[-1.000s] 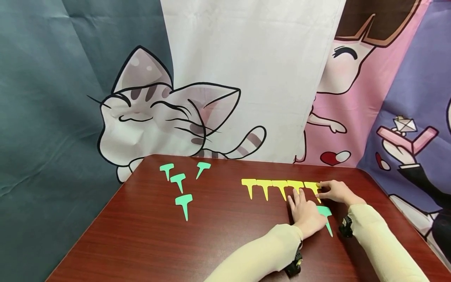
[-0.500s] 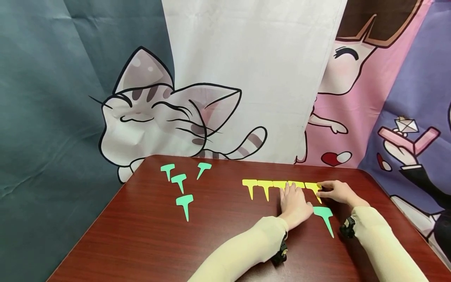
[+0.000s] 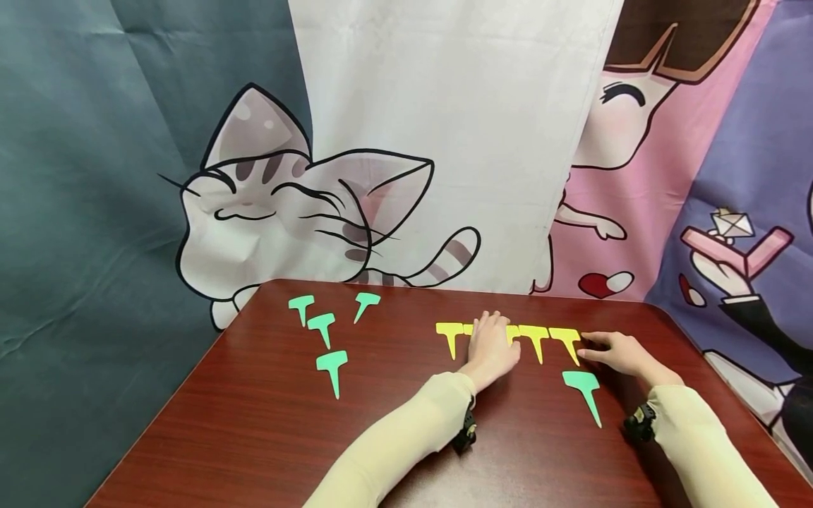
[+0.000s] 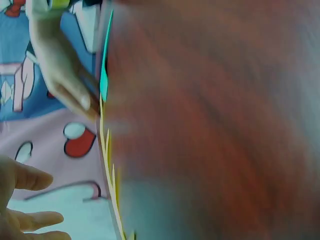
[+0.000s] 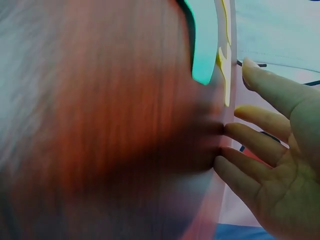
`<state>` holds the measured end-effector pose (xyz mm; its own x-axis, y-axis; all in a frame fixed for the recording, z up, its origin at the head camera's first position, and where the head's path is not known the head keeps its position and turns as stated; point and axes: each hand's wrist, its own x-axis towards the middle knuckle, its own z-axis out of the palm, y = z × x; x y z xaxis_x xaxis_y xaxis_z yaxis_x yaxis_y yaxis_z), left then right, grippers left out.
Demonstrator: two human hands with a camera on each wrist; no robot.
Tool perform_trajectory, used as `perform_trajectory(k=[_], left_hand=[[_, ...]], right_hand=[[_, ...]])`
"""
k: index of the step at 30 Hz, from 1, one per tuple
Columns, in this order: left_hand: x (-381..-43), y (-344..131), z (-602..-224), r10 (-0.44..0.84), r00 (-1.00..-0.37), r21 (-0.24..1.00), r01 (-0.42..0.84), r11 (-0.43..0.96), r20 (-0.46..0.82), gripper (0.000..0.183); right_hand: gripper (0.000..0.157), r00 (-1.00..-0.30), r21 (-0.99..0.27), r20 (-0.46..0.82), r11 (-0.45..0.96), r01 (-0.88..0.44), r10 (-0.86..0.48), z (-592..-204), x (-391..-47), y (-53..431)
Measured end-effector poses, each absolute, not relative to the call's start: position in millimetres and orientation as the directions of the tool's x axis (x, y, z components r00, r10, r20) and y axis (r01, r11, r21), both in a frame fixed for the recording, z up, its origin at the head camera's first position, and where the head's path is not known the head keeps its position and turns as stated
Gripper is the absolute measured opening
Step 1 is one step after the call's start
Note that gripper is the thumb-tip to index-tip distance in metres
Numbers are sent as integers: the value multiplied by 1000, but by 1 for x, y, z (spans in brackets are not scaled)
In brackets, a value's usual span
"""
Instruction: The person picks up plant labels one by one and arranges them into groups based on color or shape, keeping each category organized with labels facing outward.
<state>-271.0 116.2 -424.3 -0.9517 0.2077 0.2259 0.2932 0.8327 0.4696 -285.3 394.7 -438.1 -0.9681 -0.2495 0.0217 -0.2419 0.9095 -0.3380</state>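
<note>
Here, yellow T-markers (image 3: 535,332) slant slightly right, stems (image 3: 452,346) pointing nearward, both hands (image 3: 492,351) (image 3: 621,353) loosely extended.

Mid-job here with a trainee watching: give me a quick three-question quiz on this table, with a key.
1. How many green T-shaped pieces lie on the table?
2. True or false: the right hand is gripping a green piece.
3. In the head view, what covers part of the yellow row? A) a green piece B) the left hand C) the right sleeve

Key:
1. Five: four at left, one at right.
2. False: it is beside the row's right end.
3. B
</note>
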Motion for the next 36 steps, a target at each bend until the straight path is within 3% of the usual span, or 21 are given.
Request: perform_trajectory(k=[20, 36], left_hand=[[-300, 34, -425, 216, -949, 453, 300, 840, 229, 45], [-300, -18, -425, 177, -946, 471, 291, 833, 273, 41]], right_hand=[[52, -933, -292, 160, 887, -358, -323, -446, -258, 395], [56, -907, -266, 131, 867, -422, -401, -438, -232, 382]])
